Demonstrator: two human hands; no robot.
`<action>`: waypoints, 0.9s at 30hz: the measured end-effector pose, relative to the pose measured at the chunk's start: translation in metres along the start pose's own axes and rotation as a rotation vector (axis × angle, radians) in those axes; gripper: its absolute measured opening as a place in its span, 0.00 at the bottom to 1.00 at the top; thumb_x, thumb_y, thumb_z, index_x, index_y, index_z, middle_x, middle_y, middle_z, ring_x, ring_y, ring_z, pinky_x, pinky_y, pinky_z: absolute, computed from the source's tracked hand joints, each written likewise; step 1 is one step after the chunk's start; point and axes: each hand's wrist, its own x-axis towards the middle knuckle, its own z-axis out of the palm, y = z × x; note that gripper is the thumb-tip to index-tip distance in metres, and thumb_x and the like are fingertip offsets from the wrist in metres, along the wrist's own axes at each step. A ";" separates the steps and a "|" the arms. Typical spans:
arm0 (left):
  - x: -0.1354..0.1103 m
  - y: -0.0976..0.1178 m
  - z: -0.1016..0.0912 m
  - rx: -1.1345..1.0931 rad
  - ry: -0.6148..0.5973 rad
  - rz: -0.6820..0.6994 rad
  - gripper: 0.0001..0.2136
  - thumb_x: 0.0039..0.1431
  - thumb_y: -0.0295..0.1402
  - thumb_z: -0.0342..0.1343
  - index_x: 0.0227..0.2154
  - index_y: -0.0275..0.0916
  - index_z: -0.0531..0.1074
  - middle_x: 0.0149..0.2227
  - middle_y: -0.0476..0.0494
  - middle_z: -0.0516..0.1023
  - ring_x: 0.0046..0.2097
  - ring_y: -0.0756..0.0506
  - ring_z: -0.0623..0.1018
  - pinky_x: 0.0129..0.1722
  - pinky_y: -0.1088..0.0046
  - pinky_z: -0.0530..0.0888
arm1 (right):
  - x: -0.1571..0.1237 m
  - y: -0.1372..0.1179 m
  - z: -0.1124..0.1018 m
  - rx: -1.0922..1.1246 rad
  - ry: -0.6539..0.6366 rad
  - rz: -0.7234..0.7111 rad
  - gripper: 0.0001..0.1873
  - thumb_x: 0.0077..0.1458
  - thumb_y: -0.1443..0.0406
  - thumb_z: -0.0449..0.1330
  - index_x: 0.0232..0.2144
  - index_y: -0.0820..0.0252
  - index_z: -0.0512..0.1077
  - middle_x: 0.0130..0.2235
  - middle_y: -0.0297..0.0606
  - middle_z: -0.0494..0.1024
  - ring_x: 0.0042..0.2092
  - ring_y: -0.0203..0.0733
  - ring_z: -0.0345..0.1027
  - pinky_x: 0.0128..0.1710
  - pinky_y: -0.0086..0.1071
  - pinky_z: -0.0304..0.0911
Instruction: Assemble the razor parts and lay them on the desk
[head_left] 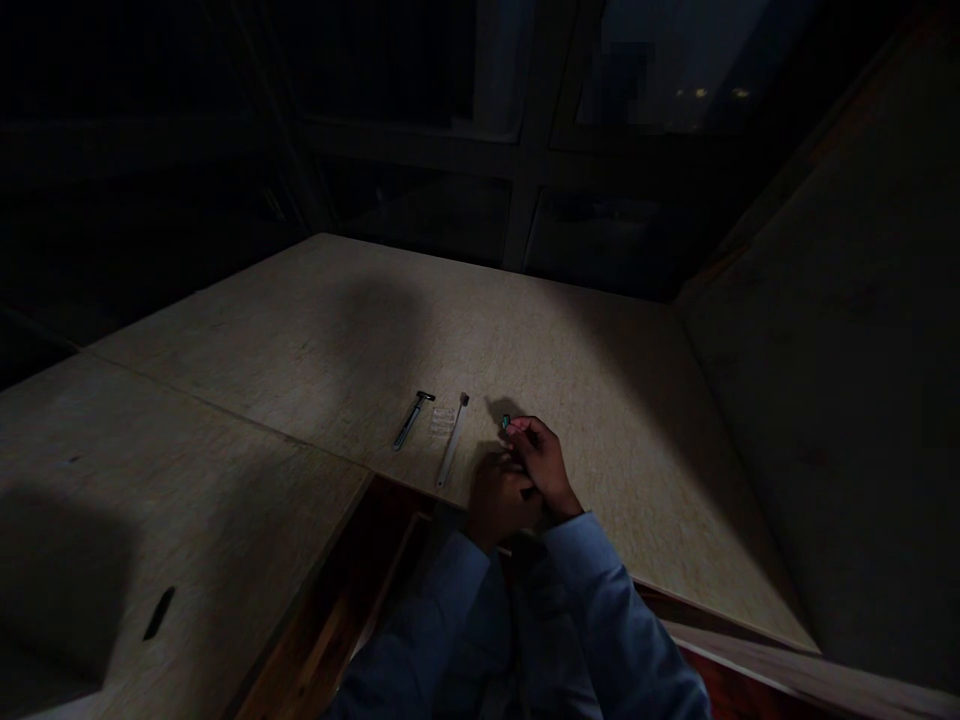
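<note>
Head view, dim light. We see both hands working close together just inside the near edge of the bench (615, 400), a pale board lit from above. The right hand (546, 462) is closed in a pinch on a small teal piece (506, 423), held at its fingertips and raised a little off the board; what the piece is we cannot tell. The left hand (496, 500) lies touching the right, nearer the bench edge, fingers curled; whether it holds anything is not visible.

The relation we mark is this: the remaining things lie to the left of the hands, so the left hand is the nearer one to them. Just beside the hands is a slim pale stick with a dark tip (453, 440), its long axis running from the near edge away toward the far side, tipped slightly right. Beyond it, a small clear packet (442, 416), faint in this light. Farthest left, a razor (412, 418), roughly parallel to the stick, head at the far end. The three lie side by side, apart from one another.

A dark flat object (159, 612) rests well apart, on the left board.
</note>
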 end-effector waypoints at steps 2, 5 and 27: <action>0.001 0.000 0.000 -0.007 -0.002 -0.003 0.07 0.50 0.29 0.59 0.21 0.41 0.80 0.26 0.43 0.81 0.34 0.44 0.77 0.41 0.64 0.70 | -0.001 -0.001 0.000 0.020 0.017 -0.007 0.14 0.53 0.54 0.63 0.34 0.58 0.74 0.31 0.34 0.76 0.31 0.39 0.68 0.33 0.32 0.64; 0.001 0.001 -0.002 -0.013 0.000 -0.019 0.07 0.51 0.30 0.60 0.21 0.40 0.80 0.27 0.43 0.81 0.36 0.44 0.78 0.41 0.64 0.70 | -0.002 -0.001 0.000 0.047 0.027 -0.028 0.13 0.53 0.55 0.63 0.36 0.58 0.74 0.33 0.35 0.77 0.34 0.40 0.70 0.36 0.33 0.66; -0.015 0.001 -0.014 -0.304 0.124 -0.092 0.11 0.57 0.26 0.56 0.21 0.39 0.78 0.25 0.44 0.80 0.33 0.47 0.77 0.37 0.69 0.72 | -0.003 0.010 0.001 -0.080 -0.054 -0.168 0.13 0.56 0.58 0.60 0.41 0.58 0.75 0.40 0.42 0.82 0.41 0.45 0.76 0.45 0.40 0.70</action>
